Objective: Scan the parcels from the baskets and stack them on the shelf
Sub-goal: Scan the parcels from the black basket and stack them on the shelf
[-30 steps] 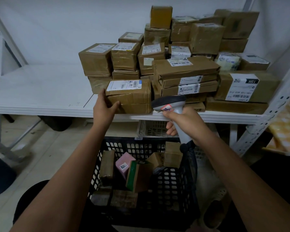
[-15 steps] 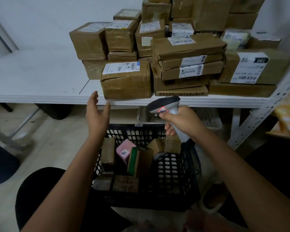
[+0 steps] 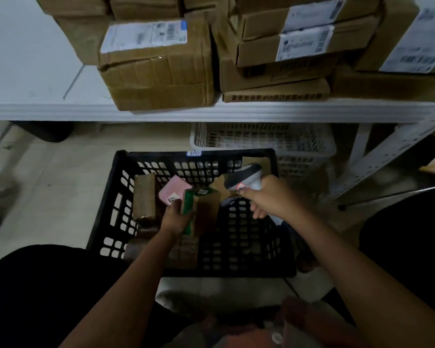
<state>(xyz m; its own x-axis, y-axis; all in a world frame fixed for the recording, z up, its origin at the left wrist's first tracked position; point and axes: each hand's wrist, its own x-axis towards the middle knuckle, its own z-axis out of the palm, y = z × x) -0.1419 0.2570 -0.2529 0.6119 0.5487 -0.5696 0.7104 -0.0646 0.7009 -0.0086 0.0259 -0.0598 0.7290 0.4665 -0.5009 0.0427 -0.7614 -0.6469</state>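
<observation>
Down from the shelf [image 3: 60, 110], the left hand [image 3: 174, 217] now grasps one green-edged parcel [image 3: 199, 209] among roughly six in the black basket [image 3: 106, 222], while the right hand [image 3: 269, 197] clenches one scanner [image 3: 244, 178] at two o'clock.

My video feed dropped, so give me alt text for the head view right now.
The left hand grips a green and brown parcel inside the black basket, while the right hand holds the scanner above it. Taped cardboard parcels sit stacked on the white shelf behind.

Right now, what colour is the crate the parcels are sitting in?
Black, with a perforated lattice wall: the black crate, seen in the head view.
</observation>
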